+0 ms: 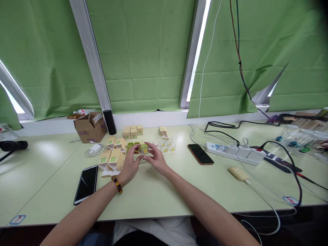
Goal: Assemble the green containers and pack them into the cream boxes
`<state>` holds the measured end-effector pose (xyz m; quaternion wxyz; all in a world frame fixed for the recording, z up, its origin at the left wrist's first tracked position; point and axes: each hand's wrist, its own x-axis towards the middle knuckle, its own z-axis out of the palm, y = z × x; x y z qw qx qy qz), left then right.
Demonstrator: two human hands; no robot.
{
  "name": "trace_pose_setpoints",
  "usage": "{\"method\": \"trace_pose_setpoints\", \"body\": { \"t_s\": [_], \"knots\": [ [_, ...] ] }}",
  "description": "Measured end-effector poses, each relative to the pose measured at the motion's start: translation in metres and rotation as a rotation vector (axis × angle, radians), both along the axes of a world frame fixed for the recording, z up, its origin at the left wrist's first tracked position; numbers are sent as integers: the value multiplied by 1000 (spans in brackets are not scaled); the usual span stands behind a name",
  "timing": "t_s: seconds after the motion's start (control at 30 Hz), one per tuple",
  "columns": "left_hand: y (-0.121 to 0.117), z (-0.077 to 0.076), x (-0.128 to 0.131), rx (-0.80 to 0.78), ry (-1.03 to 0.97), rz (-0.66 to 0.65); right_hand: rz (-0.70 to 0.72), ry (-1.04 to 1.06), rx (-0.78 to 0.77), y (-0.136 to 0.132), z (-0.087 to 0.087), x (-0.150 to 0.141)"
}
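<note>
Both hands hold a small clear jar with a green lid (pixel 144 148) above the table. My left hand (pixel 131 163) has its fingers closed on the jar's left side, and my right hand (pixel 156 159) grips it from the right. Just behind the left fingers lie several green lids (pixel 130 145), partly hidden. Right of the jar stands a group of clear jars (pixel 166 146) with something yellow inside. Open cream paper boxes (pixel 115 159) with green windows lie left of my left hand.
Closed cream boxes (pixel 133 132) stand behind, with another box (pixel 164 132) to their right. A white-framed phone (pixel 86 184) lies left, a dark phone (pixel 200 153) right. A cardboard box (pixel 91 128) and black cylinder (pixel 109 122) stand at the back. A power strip (pixel 234 152) with cables lies right.
</note>
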<state>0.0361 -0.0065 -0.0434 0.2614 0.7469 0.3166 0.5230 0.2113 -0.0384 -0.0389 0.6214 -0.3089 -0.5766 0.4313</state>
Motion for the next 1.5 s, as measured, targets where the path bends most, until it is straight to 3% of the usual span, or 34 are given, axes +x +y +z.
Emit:
{"method": "trace_pose_setpoints", "body": {
  "t_s": [0.13, 0.37, 0.53, 0.7, 0.93, 1.13, 1.33, 1.5],
  "knots": [
    [-9, 8, 0, 91, 97, 39, -56, -25, -45, 2, -4, -3],
    [-10, 8, 1, 101, 19, -56, 174, 302, -114, 4, -1, 0],
    [-7, 7, -1, 122, -15, -32, 330, 545, -194, 8, 2, 9],
    [-7, 10, -3, 142, -28, 10, 363, 566, -254, 9, 3, 17],
    [0, 14, -7, 135, -39, 156, 353, 512, -256, 9, 8, 22],
    [19, 32, -26, 180, 74, 323, 292, 510, -250, 8, 14, 27],
    [43, 45, -46, 83, 143, 381, 187, 511, -240, 9, 19, 26],
    [51, 48, -50, 96, 225, 407, 92, 370, -231, 12, 15, 21]
  ]
}}
